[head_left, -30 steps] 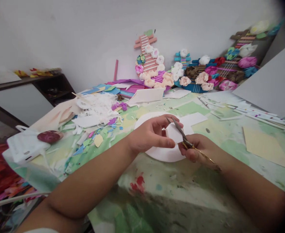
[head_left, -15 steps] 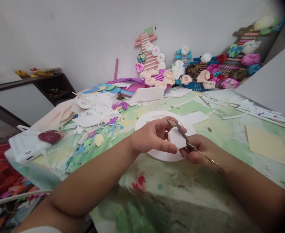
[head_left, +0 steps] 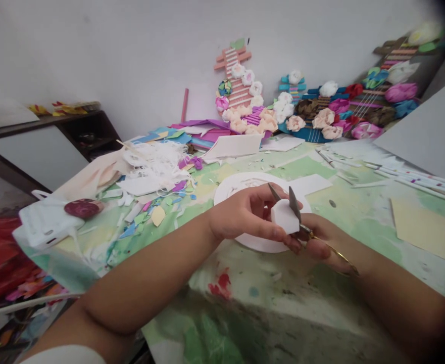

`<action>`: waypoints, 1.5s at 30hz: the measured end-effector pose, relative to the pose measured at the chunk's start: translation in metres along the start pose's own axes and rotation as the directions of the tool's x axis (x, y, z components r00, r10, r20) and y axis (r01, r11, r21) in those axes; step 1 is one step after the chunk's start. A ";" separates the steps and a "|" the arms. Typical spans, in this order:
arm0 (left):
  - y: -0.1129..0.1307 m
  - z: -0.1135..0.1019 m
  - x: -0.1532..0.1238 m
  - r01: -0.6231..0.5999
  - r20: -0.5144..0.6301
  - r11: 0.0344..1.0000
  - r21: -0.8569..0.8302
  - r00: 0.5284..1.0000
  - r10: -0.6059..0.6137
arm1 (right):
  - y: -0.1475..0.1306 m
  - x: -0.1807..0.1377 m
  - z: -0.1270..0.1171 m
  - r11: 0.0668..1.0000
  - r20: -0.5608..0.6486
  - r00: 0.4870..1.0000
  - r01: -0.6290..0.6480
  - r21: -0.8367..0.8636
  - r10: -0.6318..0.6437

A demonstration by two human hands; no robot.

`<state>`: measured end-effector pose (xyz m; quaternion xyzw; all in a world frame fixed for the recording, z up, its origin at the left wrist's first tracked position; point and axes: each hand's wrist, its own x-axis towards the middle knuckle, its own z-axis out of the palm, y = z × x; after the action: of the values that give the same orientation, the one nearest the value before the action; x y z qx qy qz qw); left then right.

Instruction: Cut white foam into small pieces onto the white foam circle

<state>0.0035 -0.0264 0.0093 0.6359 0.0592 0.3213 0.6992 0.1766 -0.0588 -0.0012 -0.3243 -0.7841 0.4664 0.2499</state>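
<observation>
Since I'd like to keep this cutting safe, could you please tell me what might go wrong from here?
1. The scissors in the right hand stand open around the small white piece, and the left hand pinches it with fingers right beside the blades, so a nick seems possible.
2. The piece is small and held at one side; it may twist and the cut wander.

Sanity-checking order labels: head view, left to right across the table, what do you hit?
White bag → dark red disc → white shreds → left hand → white cutout → right hand holding scissors → tan sheet.
</observation>
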 end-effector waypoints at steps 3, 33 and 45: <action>0.001 -0.001 0.001 -0.021 -0.007 0.999 0.048 1.000 0.021 | 0.005 -0.001 -0.001 1.000 -0.024 0.999 -0.024 -0.004 0.023; -0.001 0.002 0.002 0.030 -0.142 0.990 0.140 0.990 -0.010 | 0.002 0.004 0.004 0.993 -0.076 0.990 -0.118 0.020 0.119; -0.011 0.001 0.007 0.085 -0.451 0.993 0.078 0.892 -0.041 | 0.004 0.003 0.001 0.958 -0.212 0.935 -0.287 0.023 0.285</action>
<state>0.0131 -0.0232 0.0015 0.5752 0.2547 0.4331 0.6455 0.1748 -0.0556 -0.0053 -0.4842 -0.6992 0.4570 0.2605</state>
